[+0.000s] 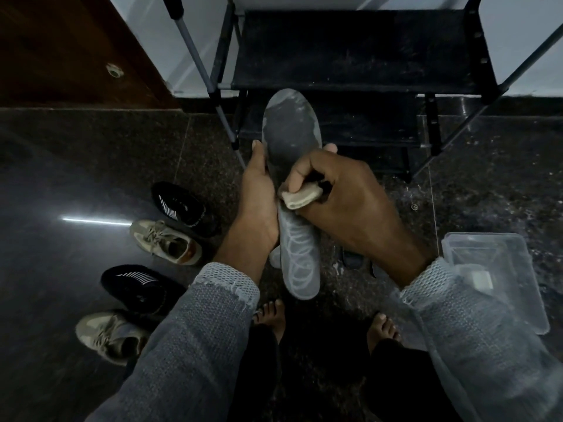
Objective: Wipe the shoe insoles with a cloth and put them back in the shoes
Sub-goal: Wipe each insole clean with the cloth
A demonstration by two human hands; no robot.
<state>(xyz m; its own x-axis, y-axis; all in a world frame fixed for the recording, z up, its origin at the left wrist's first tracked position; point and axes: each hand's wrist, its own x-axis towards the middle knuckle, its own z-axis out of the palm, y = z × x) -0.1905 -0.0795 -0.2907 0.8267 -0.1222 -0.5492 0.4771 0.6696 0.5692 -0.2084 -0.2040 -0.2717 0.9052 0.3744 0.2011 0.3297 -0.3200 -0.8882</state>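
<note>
Grey insole (pixel 294 190) runs lengthwise away from the person, toe toward the rack (pixel 362 53) — left hand (pixel 259 196) grips its edge, right hand (pixel 344 190) pinches a folded cloth (pixel 300 197) against its middle — hiding that part.

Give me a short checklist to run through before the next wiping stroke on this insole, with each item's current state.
1. Insole supported: ok, the left hand grips it along its edge, held up above the floor.
2. Cloth in hand: ok, the right hand pinches the folded cloth.
3. Cloth touching the insole: ok, it rests at mid-length.
4. Toe end clean: not ok, pale smudges show there.
5. Shoes ready for refitting: ok, two black shoes and two beige sneakers stand on the floor to the left.
6. Which shoe this insole belongs to: cannot tell.
</note>
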